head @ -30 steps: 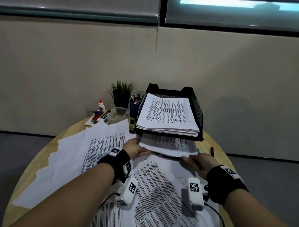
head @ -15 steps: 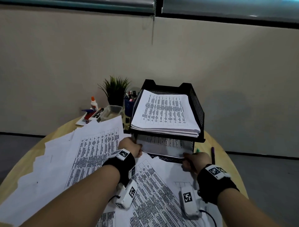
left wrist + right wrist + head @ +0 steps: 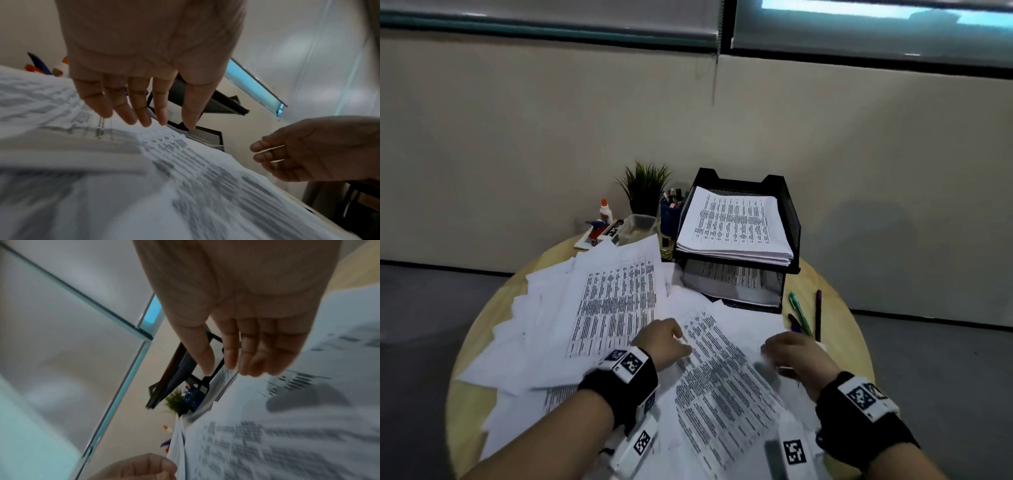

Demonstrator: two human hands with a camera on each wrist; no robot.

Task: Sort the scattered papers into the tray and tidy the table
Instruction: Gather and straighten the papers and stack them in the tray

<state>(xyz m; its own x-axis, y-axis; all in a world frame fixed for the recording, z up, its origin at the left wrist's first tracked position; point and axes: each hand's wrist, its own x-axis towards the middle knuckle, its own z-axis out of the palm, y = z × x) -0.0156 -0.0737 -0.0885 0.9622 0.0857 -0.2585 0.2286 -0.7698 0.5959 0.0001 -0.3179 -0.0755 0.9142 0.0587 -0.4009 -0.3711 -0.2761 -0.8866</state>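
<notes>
We hold both hands low over the scattered papers that cover most of the round wooden surface. Our left hand hangs just above a printed sheet, and from the left wrist its fingers are straight and slightly spread, the grip open and holding nothing; whether the tips touch the paper we cannot tell. Our right hand hovers beside it over the same sheet, its fingers loose and only lightly bent, that grip also empty. Beyond our hands stands the black mesh tray, two tiers high: a thick stack of printed pages lies in the upper tier and more sheets sit in the lower one. To the right of the tray a green pen and a purple pen lie on the wood. Behind the loose papers we see a glue bottle, a small potted plant, a clear container and a blue pen cup.
</notes>
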